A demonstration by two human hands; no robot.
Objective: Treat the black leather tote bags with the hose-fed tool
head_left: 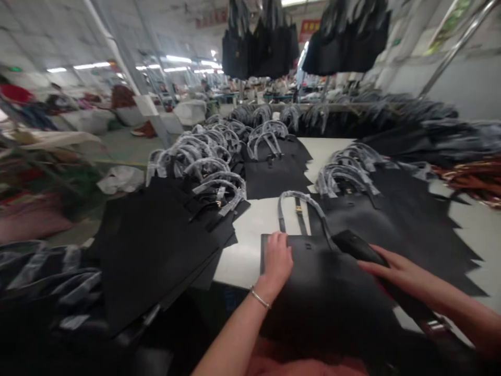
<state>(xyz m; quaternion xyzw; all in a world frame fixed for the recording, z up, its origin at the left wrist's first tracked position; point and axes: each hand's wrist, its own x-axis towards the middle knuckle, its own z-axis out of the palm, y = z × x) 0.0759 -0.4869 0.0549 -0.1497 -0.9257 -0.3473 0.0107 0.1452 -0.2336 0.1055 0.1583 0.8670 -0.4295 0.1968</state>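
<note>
A flat black leather bag panel (324, 292) with a wrapped handle (301, 201) and a strap with a gold buckle lies on the white table (250, 219) in front of me. My left hand (277, 258), a thin bracelet at its wrist, presses on the panel's upper left corner. My right hand (391, 269) lies flat on a dark strip (358, 245) that rests across the panel's right side, fingers stretched out.
Stacks of black bag panels (156, 250) with plastic-wrapped handles (211, 167) cover the table to the left, behind and to the right (391, 209). Brown straps (473, 180) lie at the far right. Black bags (266, 42) hang overhead. A workshop floor extends at the left.
</note>
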